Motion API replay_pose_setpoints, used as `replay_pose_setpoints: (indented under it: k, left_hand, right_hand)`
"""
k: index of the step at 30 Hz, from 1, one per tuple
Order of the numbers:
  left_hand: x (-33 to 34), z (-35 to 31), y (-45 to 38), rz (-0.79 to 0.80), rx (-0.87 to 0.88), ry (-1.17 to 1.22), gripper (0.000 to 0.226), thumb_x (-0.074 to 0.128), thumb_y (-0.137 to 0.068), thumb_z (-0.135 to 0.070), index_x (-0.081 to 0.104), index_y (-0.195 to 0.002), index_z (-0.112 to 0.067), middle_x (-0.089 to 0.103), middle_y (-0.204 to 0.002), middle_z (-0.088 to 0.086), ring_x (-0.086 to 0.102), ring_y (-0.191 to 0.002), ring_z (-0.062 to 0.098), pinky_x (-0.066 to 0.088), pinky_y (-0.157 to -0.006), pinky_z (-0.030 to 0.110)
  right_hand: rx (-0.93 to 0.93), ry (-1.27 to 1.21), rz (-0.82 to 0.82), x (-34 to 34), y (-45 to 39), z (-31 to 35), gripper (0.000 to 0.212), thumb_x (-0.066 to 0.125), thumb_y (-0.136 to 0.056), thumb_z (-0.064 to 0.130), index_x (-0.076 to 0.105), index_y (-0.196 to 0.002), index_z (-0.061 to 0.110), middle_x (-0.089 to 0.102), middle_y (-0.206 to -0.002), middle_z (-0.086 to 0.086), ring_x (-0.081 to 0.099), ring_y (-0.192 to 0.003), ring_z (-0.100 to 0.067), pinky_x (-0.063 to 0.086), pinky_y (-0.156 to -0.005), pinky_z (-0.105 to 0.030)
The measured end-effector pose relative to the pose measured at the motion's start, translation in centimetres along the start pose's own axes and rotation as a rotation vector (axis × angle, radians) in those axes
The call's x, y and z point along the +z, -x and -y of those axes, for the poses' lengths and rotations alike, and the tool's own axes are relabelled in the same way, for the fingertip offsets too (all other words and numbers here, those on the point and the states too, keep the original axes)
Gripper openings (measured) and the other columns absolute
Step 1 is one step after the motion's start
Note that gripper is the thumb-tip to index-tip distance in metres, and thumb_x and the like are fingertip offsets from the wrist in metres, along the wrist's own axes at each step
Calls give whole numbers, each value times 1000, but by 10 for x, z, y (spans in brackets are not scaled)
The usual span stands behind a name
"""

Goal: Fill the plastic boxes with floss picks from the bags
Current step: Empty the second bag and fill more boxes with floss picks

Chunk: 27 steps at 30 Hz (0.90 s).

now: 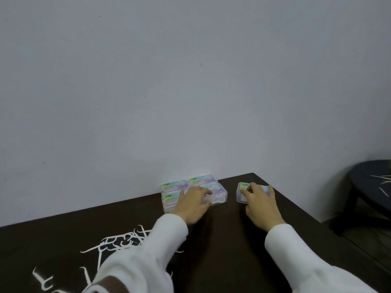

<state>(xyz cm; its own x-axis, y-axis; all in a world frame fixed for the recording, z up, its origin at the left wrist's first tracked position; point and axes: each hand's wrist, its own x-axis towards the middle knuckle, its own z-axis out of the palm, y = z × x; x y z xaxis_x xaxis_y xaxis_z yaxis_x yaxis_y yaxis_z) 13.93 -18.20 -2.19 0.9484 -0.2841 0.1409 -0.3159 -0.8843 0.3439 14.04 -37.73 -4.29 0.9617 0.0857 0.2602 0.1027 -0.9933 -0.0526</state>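
Several clear plastic boxes with pastel labels [174, 187] stand in a tight group at the table's far edge by the wall. My left hand [193, 203] lies on the front right box of that group, fingers spread over its lid. To the right, a single plastic box [243, 191] sits apart. My right hand [261, 203] covers most of it, fingers curled over its top and thumb at its near side. White floss picks [124, 240] lie scattered loose on the table at the near left. No bags are in view.
The dark wooden table [222, 240] runs up to a plain pale wall. Its right edge drops off near the single box. Beyond it stands a dark round stool [370, 182] with a few thin sticks on top.
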Motion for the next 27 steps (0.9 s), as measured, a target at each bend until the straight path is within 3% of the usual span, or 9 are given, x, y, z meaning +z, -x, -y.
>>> replay_pose_setpoints:
  k: [3, 6, 8, 12, 16, 20, 22, 24, 27]
  left_hand:
    - [9, -24, 11, 3, 49, 43, 34, 37, -101, -31, 51, -130, -21, 49, -136, 1, 40, -129, 19, 20, -114, 40]
    - [17, -42, 22, 22, 101, 38, 34, 43, -99, -29, 50, -132, -20, 49, -137, 2, 41, -128, 18, 27, -111, 38]
    - [21, -48, 28, 50, 126, 46, 39, 45, -98, -27, 44, -137, -22, 45, -141, 2, 38, -131, 18, 27, -112, 37]
    - [26, -63, 46, 101, 195, 8, 46, 40, -100, -26, 32, -145, -22, 36, -149, 1, 31, -137, 18, 24, -114, 39]
    - [25, -64, 58, 125, 199, -11, 50, 41, -100, -28, 27, -148, -22, 26, -155, 1, 24, -141, 18, 22, -116, 41]
    - [20, -58, 76, 119, 188, 28, 51, 43, -99, -25, 28, -148, -22, 25, -155, 1, 24, -142, 18, 23, -115, 40]
    - [19, -54, 84, 112, 168, 72, 51, 45, -99, -24, 29, -147, -22, 26, -155, 1, 25, -142, 18, 24, -116, 39]
    - [17, -49, 92, 84, 170, 82, 49, 45, -99, -23, 32, -146, -21, 27, -154, 1, 26, -141, 17, 24, -116, 38]
    - [11, -44, 105, -5, 232, 25, 45, 44, -99, -23, 38, -143, -21, 32, -151, 1, 30, -138, 18, 25, -114, 37]
  right_hand:
    - [-29, -149, 13, -11, 21, -7, 45, 54, -92, 20, 44, -136, 25, 37, -142, -3, 37, -130, -19, 27, -113, -38]
    - [-20, -541, 64, -25, 44, -14, 33, 57, -90, 15, 58, -122, 22, 52, -128, -2, 50, -110, -12, 40, -102, -27]
    - [-48, -594, 86, -29, 55, -19, 36, 60, -88, 14, 56, -123, 21, 51, -130, -2, 49, -110, -11, 39, -102, -27]
    - [-14, -355, 143, -22, 77, -35, 63, 62, -87, 19, 33, -142, 24, 22, -153, 2, 22, -140, -18, 21, -116, -41]
    - [2, -398, 53, -25, 95, -33, 47, 66, -83, 28, 49, -127, 27, 39, -138, 3, 33, -127, -13, 24, -112, -34]
    - [68, -417, 135, -25, 108, -24, 71, 71, -76, 44, 36, -137, 32, 29, -145, -1, 28, -133, -20, 27, -112, -41]
    - [97, -541, 123, -24, 113, -18, 63, 72, -77, 38, 40, -132, 31, 40, -137, -3, 43, -118, -17, 39, -106, -36]
    - [67, -655, 83, -24, 118, -8, 50, 73, -78, 30, 47, -121, 29, 47, -124, -1, 47, -105, -12, 44, -97, -29]
    - [-10, -821, 60, -31, 124, 9, 43, 73, -78, 24, 51, -114, 29, 52, -120, 1, 51, -110, -15, 46, -91, -23]
